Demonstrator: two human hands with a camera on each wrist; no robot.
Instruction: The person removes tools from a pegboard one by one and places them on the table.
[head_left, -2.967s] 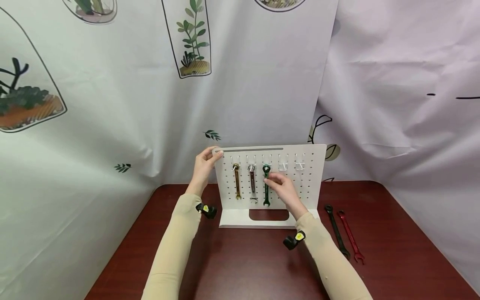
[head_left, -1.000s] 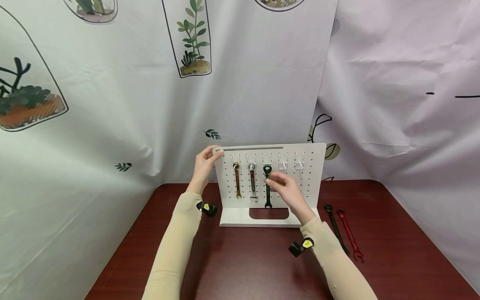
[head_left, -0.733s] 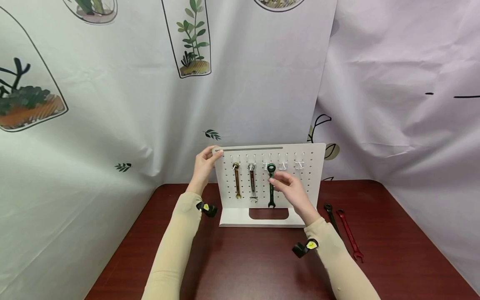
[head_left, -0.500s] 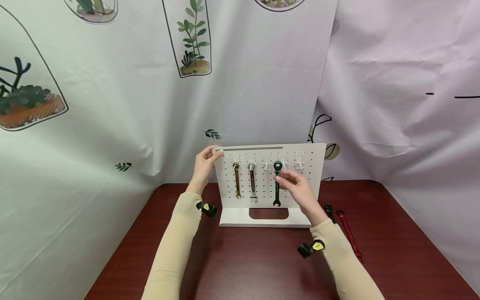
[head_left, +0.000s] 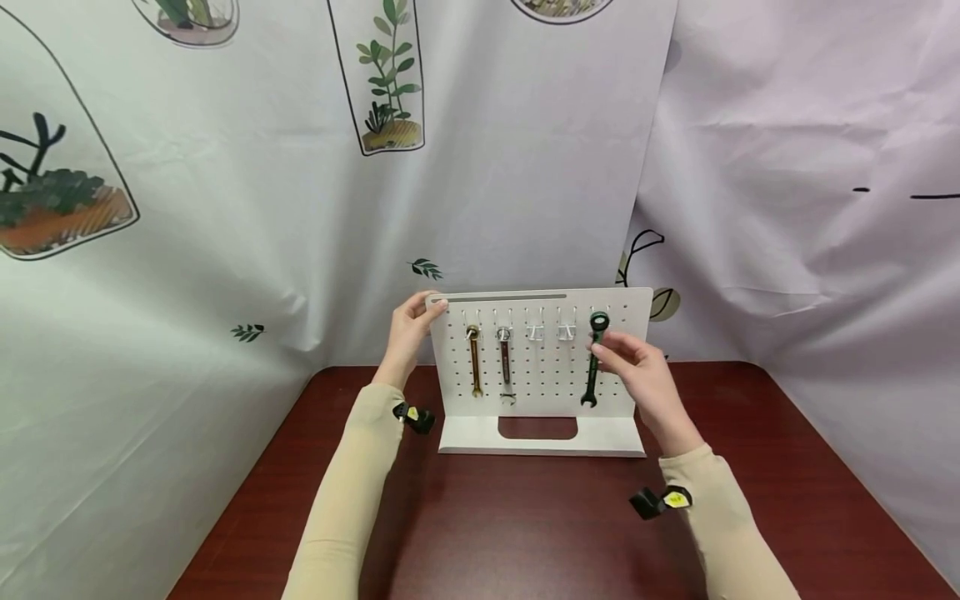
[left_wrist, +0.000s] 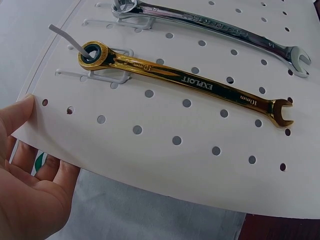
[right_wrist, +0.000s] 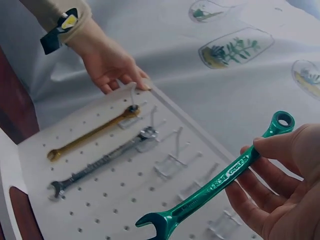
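Note:
My right hand [head_left: 645, 375] pinches a green combination wrench [right_wrist: 215, 185] by its shaft, between thumb and fingers. Ring end up and open end down, the wrench is held off the hooks, in front of the right part of a white pegboard [head_left: 465, 429]. At the board's top left corner, my left hand [head_left: 408, 337] grips the edge, thumb on the front and fingers behind. A gold wrench [left_wrist: 195, 82] marked 10mm hangs from the leftmost hook by its ring end. Beside it hangs a silver wrench [left_wrist: 215, 27].
White wire hooks [head_left: 566, 332] protrude from the board right of the silver wrench. The board stands on a dark red table [head_left: 510, 517], its base having an oblong cutout. Close behind hangs a printed white cloth [head_left: 510, 208].
The green wrench has come off the third hook and moved right and slightly up in my right hand. My right arm now covers two wrenches seen on the table earlier. My left hand stays put.

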